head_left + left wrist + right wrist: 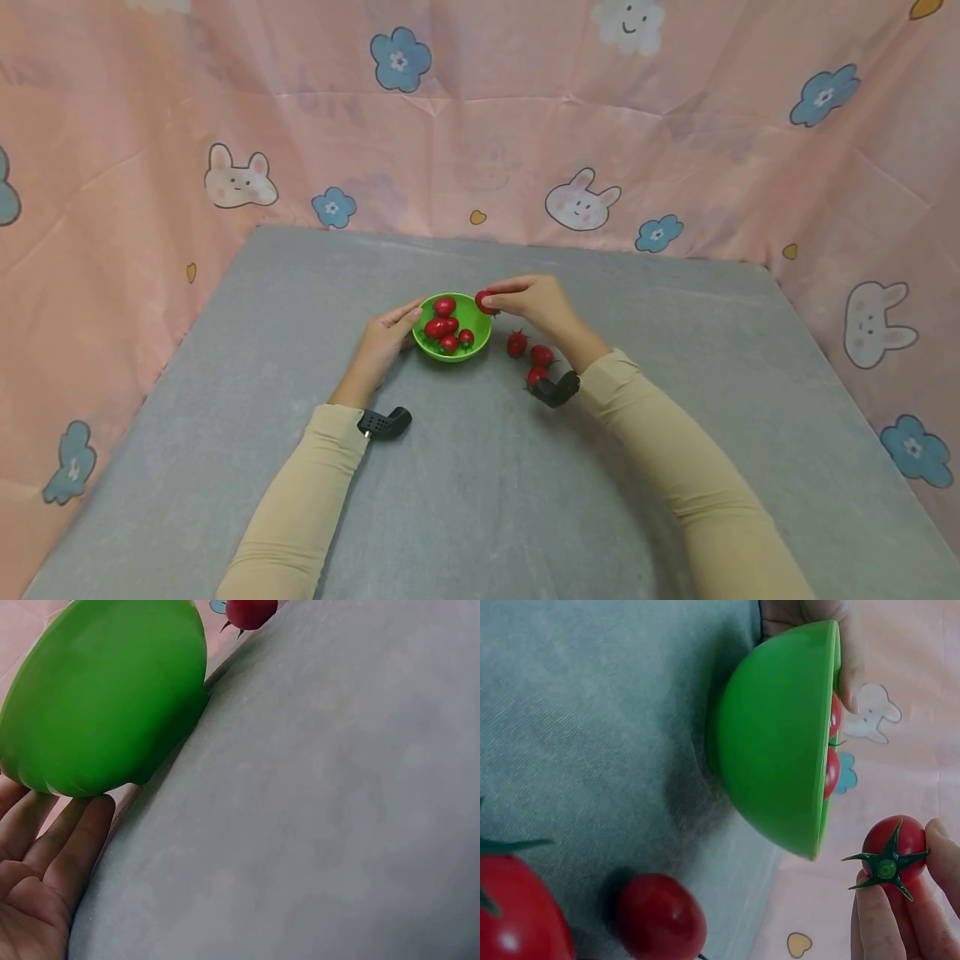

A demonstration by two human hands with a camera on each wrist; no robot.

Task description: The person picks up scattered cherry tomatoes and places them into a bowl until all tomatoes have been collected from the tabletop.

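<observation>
A green bowl [450,357] stands on the table with several red cherry tomatoes [436,327] in it. My left hand [378,343] holds the bowl's left side, thumb at the rim; in the left wrist view its fingers [79,844] touch the outer wall. My right hand [542,304] pinches a cherry tomato [895,838] between thumb and fingertips, at the bowl's right rim. Its green star-shaped stalk end shows in the right wrist view. On the table right of the bowl lie three more: one cherry tomato [517,344], another tomato [542,356] and a partly hidden tomato [536,376].
The grey table [465,483] spreads around the bowl. A pink curtain [465,125] with rabbits and flowers hangs behind and along both sides. Each wrist wears a black camera, the left wrist camera [386,423] and the right wrist camera [556,390] near the loose tomatoes.
</observation>
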